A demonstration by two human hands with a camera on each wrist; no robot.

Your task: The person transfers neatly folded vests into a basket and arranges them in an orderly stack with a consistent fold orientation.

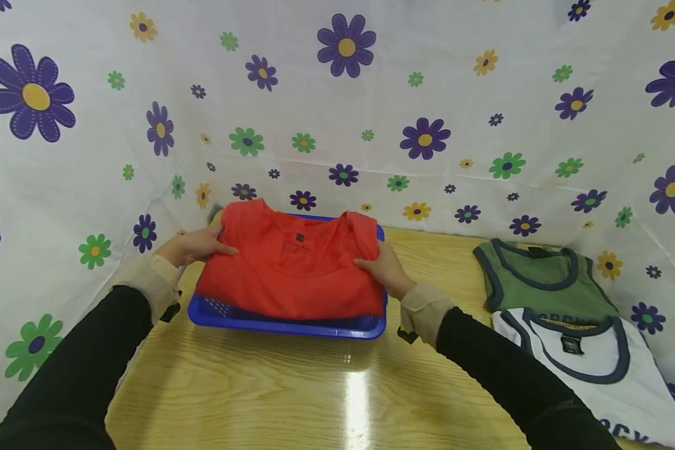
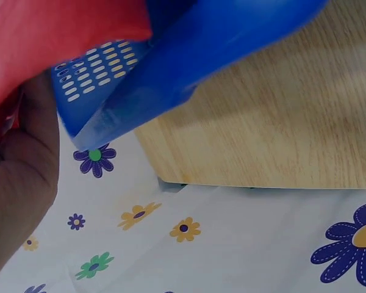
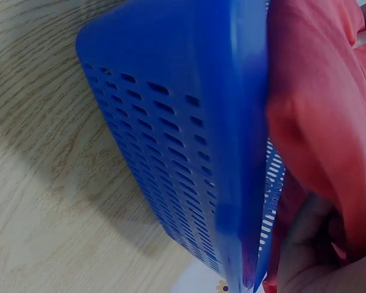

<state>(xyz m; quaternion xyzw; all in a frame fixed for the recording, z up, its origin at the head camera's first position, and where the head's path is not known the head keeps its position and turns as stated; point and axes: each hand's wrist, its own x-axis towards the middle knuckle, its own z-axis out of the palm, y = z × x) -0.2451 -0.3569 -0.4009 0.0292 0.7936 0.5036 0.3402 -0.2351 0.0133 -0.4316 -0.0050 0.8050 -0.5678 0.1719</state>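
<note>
A folded red shirt (image 1: 292, 281) lies across the top of a blue perforated plastic basket (image 1: 292, 328), its neckline and small label facing up. My left hand (image 1: 194, 245) grips the shirt's left side, thumb on top and fingers beneath the cloth. On the opposite side my right hand (image 1: 387, 269) holds the shirt's right edge, thumb over the fabric. In the right wrist view the red cloth (image 3: 323, 122) hangs over the basket wall (image 3: 165, 122), and curled fingers pinch it. The left wrist view shows the left hand (image 2: 24, 159) beside the basket's corner, under the cloth.
On the right of the wooden table (image 1: 247, 394), a green sleeveless top (image 1: 540, 281) with dark trim lies partly under a white top (image 1: 590, 375) with dark trim. A flower-printed curtain (image 1: 315, 112) stands behind the basket and along both sides.
</note>
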